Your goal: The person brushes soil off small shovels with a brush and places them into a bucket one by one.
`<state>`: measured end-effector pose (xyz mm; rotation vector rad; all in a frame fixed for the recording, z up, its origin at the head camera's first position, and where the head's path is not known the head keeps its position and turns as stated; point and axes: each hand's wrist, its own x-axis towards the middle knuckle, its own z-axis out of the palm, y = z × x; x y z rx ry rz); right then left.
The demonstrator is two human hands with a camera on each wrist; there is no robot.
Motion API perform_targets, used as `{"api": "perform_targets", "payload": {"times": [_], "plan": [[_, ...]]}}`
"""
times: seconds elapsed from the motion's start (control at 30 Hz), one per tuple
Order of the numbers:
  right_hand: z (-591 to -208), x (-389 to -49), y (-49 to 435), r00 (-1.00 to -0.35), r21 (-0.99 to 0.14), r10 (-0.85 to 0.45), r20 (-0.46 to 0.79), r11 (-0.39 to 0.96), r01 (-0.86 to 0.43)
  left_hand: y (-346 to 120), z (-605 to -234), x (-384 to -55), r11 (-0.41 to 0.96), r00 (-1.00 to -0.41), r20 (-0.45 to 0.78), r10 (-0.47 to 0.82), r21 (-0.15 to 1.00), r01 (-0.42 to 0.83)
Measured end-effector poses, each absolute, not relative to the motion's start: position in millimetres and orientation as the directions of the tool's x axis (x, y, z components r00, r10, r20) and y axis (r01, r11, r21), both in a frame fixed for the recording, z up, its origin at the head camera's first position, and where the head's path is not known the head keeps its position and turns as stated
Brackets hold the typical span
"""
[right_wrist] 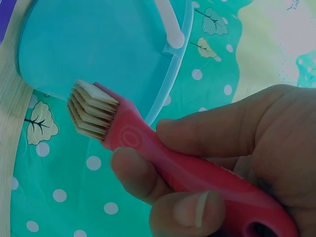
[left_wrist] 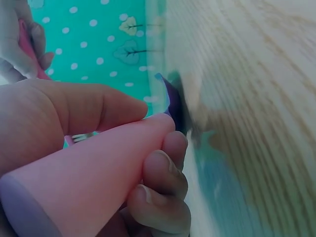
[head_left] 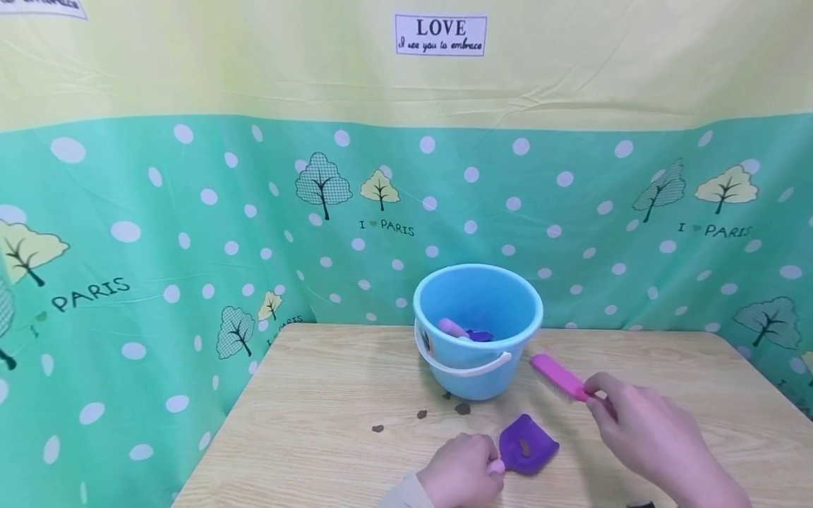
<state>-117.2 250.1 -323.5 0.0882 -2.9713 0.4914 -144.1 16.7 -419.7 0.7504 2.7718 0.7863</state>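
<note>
My left hand (head_left: pixel 462 471) grips the pink handle (left_wrist: pixel 94 173) of a small toy shovel, its purple blade (head_left: pixel 517 458) low over the wooden table. One brown crumb (head_left: pixel 524 448) lies on the blade. To the right, my right hand (head_left: pixel 654 430) holds a pink brush (head_left: pixel 562 377) by its handle, above the tabletop. Pale bristles (right_wrist: pixel 91 109) show in the right wrist view, with thumb and fingers around the handle. Behind the shovel stands a light blue bucket (head_left: pixel 473 370). Several brown bits (head_left: pixel 422 414) lie on the table left of the blade and in front of the bucket.
Inside the bucket are a pink-handled thing (head_left: pixel 452 327) and a purple piece (head_left: pixel 480 336). The bucket's white handle (head_left: pixel 470 368) hangs down in front. A dotted green curtain (head_left: pixel 381 282) hangs behind the wooden table (head_left: pixel 305 395). A small dark object (head_left: pixel 641 504) shows at the bottom edge.
</note>
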Motion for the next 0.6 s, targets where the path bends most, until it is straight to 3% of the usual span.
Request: {"api": "perform_targets", "payload": {"times": [0.47,0.6], "plan": [[-329,-115,239,-0.982,-0.294,-0.126,0.143,0.942,-0.164,4,-401,-145,0.743,-0.867,-0.035,0.497,0.535,0.404],[-330,-115,234,-0.983,-0.334,-0.171,0.074,0.924,-0.186,-1,-398,-145,0.745,-0.873,-0.025,0.487,0.532,0.401]]}}
